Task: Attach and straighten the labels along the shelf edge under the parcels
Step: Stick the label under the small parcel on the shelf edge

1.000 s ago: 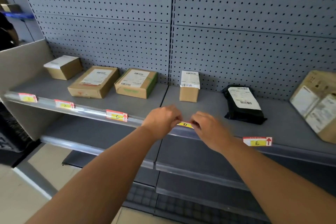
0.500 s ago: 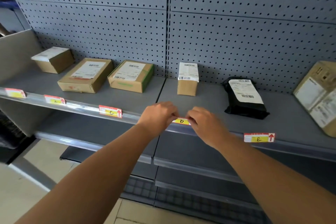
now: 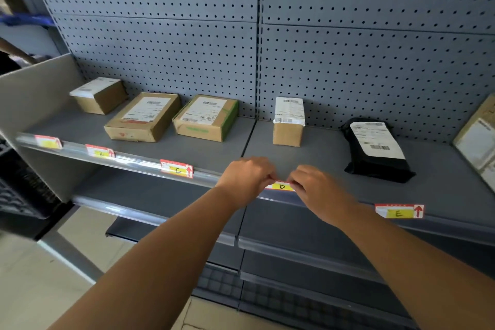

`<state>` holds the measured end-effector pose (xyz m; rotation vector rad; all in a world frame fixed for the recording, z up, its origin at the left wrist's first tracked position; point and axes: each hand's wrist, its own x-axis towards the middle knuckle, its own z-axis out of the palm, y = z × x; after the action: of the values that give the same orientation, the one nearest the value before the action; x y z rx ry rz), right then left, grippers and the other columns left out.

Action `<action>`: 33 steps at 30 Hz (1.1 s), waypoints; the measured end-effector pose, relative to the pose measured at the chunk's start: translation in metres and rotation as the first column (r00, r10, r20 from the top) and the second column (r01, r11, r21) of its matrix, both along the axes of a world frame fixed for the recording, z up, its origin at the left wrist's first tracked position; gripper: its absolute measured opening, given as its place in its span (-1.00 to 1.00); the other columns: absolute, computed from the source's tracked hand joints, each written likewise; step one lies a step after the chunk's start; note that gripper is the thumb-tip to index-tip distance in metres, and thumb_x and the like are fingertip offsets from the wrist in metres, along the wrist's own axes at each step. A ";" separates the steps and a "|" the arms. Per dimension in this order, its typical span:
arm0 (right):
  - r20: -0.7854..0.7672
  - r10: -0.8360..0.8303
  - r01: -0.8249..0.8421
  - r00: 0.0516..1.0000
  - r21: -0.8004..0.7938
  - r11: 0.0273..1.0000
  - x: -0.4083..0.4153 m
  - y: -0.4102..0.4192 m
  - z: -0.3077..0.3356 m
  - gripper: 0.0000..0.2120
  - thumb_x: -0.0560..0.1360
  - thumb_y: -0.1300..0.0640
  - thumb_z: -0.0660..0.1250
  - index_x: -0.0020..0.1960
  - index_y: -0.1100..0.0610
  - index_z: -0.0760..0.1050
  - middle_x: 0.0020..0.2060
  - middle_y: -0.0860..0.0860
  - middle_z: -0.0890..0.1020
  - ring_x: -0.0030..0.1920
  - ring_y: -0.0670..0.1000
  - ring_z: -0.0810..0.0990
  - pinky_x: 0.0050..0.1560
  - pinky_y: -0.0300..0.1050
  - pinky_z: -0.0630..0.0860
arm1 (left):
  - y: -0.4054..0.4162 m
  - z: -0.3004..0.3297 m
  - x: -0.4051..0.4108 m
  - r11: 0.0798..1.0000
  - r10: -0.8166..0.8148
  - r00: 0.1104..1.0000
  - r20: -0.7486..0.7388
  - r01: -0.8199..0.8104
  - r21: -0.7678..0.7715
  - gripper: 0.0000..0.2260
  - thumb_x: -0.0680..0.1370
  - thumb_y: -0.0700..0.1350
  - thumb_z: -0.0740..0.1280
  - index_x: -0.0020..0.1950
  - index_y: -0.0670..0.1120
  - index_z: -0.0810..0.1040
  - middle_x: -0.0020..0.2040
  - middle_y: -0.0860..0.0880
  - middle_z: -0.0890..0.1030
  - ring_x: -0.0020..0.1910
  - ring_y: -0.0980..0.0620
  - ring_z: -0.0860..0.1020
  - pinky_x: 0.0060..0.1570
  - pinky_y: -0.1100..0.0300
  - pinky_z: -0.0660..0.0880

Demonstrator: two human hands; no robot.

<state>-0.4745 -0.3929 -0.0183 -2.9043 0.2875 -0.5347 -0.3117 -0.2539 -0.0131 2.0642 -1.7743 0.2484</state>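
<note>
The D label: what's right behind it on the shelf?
Behind the D label stands a small upright box with a white slip on top. The left hand and right hand cover the label's ends.

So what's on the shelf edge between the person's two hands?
In the head view, the yellow D label sits on the shelf edge between the left hand and right hand, each pinching one end of it.

Beyond my left hand [image 3: 245, 178] and right hand [image 3: 316, 190] I saw bare grey metal shelf [image 3: 316, 153], blocked only by a small upright cardboard box [image 3: 288, 122]; a black plastic mailer bag [image 3: 376, 151] stood further right.
</note>
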 end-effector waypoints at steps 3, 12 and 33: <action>0.087 0.040 -0.035 0.995 -0.053 0.998 0.000 0.004 -0.001 -0.93 0.53 0.28 0.41 -0.12 0.18 0.57 -0.22 0.04 0.57 -0.25 0.08 0.54 -0.31 -0.10 0.42 | 0.003 0.002 0.000 0.999 0.023 1.000 0.003 -0.023 -0.032 -0.94 0.56 -0.09 0.38 -0.07 -0.03 0.64 -0.12 0.02 0.63 -0.16 -0.02 0.57 -0.27 0.21 0.32; 0.126 0.039 -0.023 0.991 -0.124 0.992 0.006 0.007 -0.004 -0.79 0.35 0.34 0.57 -0.23 0.15 0.55 -0.31 0.01 0.54 -0.33 0.07 0.55 -0.32 -0.15 0.36 | 0.004 0.002 0.003 1.000 0.028 0.999 -0.028 -0.028 0.014 -0.93 0.53 -0.10 0.37 -0.06 -0.02 0.66 -0.11 -0.01 0.62 -0.14 -0.07 0.57 -0.23 0.06 0.52; 0.114 0.059 -0.056 0.992 -0.036 0.998 0.005 0.003 -0.002 -0.96 0.58 0.21 0.36 -0.05 0.17 0.56 -0.15 0.06 0.57 -0.13 0.11 0.53 -0.12 0.00 0.48 | 0.008 -0.005 0.013 0.999 -0.006 0.979 -0.202 -0.001 -0.035 -0.98 0.52 -0.08 0.44 -0.08 0.04 0.63 -0.17 0.10 0.60 -0.21 0.10 0.53 -0.26 0.10 0.51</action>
<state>-0.4694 -0.3903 -0.0206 -2.8885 0.1800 -0.7001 -0.2990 -0.2460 -0.0185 1.9861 -1.6387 0.0645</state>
